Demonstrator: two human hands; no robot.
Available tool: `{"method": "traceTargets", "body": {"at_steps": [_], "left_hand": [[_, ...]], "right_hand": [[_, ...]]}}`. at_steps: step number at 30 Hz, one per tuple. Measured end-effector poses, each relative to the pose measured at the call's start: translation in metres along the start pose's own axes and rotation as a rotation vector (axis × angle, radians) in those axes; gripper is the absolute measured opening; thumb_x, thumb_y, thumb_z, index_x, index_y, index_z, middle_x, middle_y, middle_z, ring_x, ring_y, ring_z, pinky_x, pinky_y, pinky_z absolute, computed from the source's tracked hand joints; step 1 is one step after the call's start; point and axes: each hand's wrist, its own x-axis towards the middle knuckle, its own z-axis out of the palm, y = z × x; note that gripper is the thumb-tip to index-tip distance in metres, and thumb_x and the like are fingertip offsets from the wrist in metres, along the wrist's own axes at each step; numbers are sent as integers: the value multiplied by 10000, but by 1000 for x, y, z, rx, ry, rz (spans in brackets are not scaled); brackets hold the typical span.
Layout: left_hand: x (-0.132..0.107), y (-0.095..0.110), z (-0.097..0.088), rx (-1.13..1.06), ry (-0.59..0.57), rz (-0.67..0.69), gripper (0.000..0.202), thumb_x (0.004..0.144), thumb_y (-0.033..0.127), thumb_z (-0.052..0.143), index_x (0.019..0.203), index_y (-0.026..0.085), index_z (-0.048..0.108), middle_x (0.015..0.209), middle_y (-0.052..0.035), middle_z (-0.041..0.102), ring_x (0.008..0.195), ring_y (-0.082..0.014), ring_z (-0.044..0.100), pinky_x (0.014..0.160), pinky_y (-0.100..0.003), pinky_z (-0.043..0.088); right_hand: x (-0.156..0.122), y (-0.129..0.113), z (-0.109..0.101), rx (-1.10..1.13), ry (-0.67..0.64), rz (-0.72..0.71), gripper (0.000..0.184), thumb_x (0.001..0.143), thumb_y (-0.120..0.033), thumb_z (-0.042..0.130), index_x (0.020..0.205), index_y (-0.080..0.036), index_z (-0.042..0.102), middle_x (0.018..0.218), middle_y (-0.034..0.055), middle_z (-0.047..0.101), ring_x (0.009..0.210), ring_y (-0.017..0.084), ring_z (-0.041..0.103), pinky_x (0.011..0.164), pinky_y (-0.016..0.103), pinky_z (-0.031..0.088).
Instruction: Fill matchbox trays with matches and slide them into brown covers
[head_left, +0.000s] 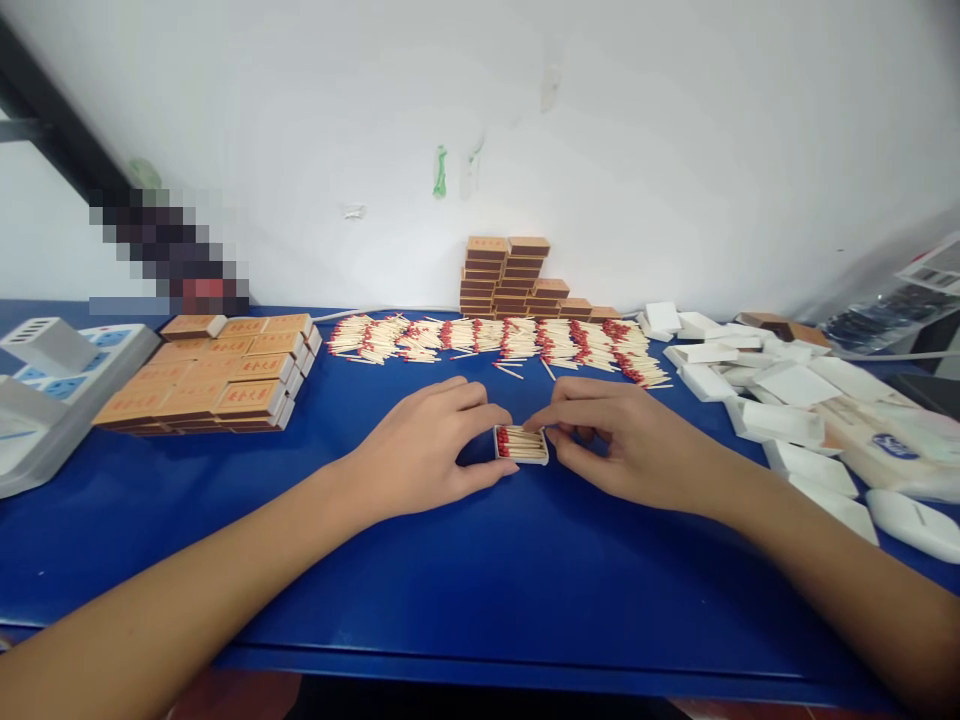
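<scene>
The left grip (427,442) is clamped on a white tray (529,461) of matches (522,444). The right grip (630,440) meets its other end, whether clamped I cannot tell; loose matches (517,337) lie beyond both.

- One camera is sitting on the person's head, looking forward and down across the blue surface (465,580).
- It is facing the pale wall (675,150), which is filling the top.
- It is watching from close by: both forearms (225,560) are stretching up from the lower corners, fingers (480,478) showing near the middle.
- The near edge (480,667) is running along the bottom.
</scene>
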Motion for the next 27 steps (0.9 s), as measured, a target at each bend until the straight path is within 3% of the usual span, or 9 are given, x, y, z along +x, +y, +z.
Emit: {"method": "traceTargets", "body": {"at_steps": [7,13,18,27], "left_hand": [[-1,-2,2,-8,-11,4,286,995,421,750,1138,176,784,959,-47,659,914,-223,634,813,-358,526],[-2,-1,2,-10,17,5,293,992,405,753,1171,175,769,1011,-55,658,956,-231,650,831,-367,547],[-2,-1,2,4,38,-12,402,974,416,773,1278,157,725,1191,-99,663,1077,-256,657,929,-400,568],[0,-3,3,-14,-16,-33,330,975,431,773,1167,162,766,1086,-81,692,1039,-258,649,938,-417,568]], "right_hand": [[-2,4,-6,-83,63,27,228,930,-117,597,1002,-189,801,842,30,640,697,144,620,634,294,481],[-1,0,-9,-49,38,58,209,890,-125,619,960,-202,801,827,26,655,679,146,626,614,291,492],[-1,-3,-7,-39,16,61,224,902,-130,612,976,-210,807,815,21,639,647,136,603,595,286,479],[-2,-3,-7,-52,-23,25,267,958,-154,593,1083,-213,822,844,36,653,655,140,598,604,290,468]]}}
